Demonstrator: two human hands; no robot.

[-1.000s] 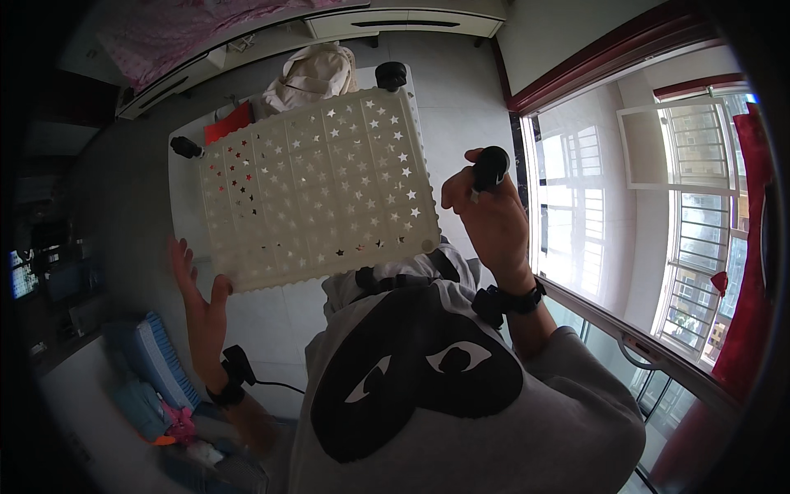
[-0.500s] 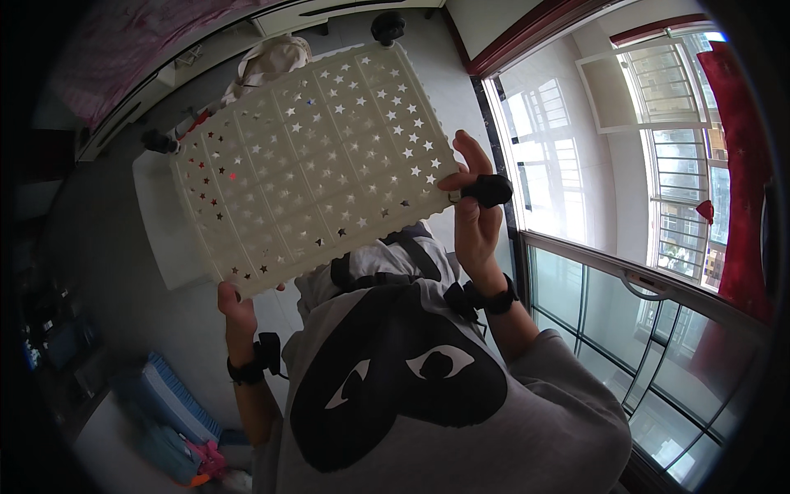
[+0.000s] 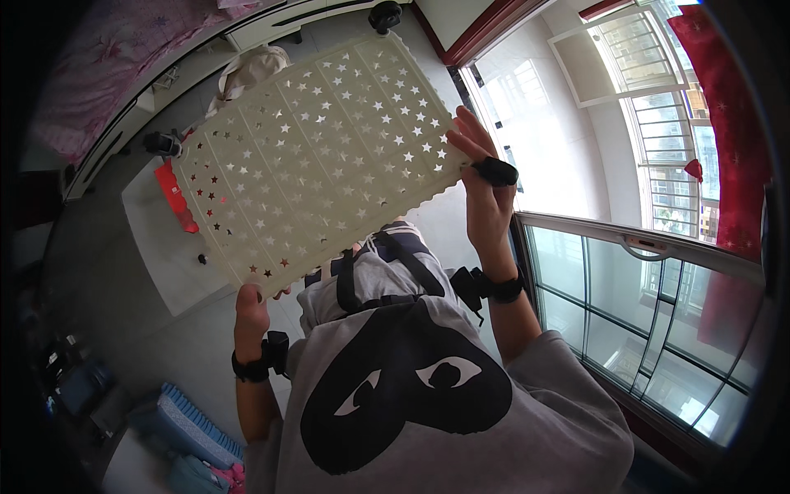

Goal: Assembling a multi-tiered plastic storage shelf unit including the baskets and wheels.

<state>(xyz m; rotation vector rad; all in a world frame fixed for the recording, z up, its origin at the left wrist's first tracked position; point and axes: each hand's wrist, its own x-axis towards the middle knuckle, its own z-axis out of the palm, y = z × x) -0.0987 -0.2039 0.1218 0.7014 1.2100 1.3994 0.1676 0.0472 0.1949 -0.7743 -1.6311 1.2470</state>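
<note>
A cream plastic shelf board (image 3: 309, 177), cut through with rows of stars, is held up tilted in front of my body. Black caster wheels stand at its far corner (image 3: 384, 16) and its left corner (image 3: 162, 144). My left hand (image 3: 252, 309) grips the near corner, thumb at its rim and fingertips showing beneath; no caster shows at that corner. At the right corner, my right hand (image 3: 485, 198) has its fingers and thumb around another black caster wheel (image 3: 496, 171). Whether that wheel is fully seated I cannot tell.
Behind the board's left side are a pale flat panel (image 3: 169, 247) on the floor and a red object (image 3: 176, 198). A cream bag (image 3: 253, 72) lies beyond. A glass sliding door (image 3: 609, 288) stands at right, blue folded items (image 3: 197, 428) at lower left.
The view has shifted, and the board has swung slightly, uncovering more of the red object at its left. Both hands keep their corners; the right fingers have closed in nearer the caster.
</note>
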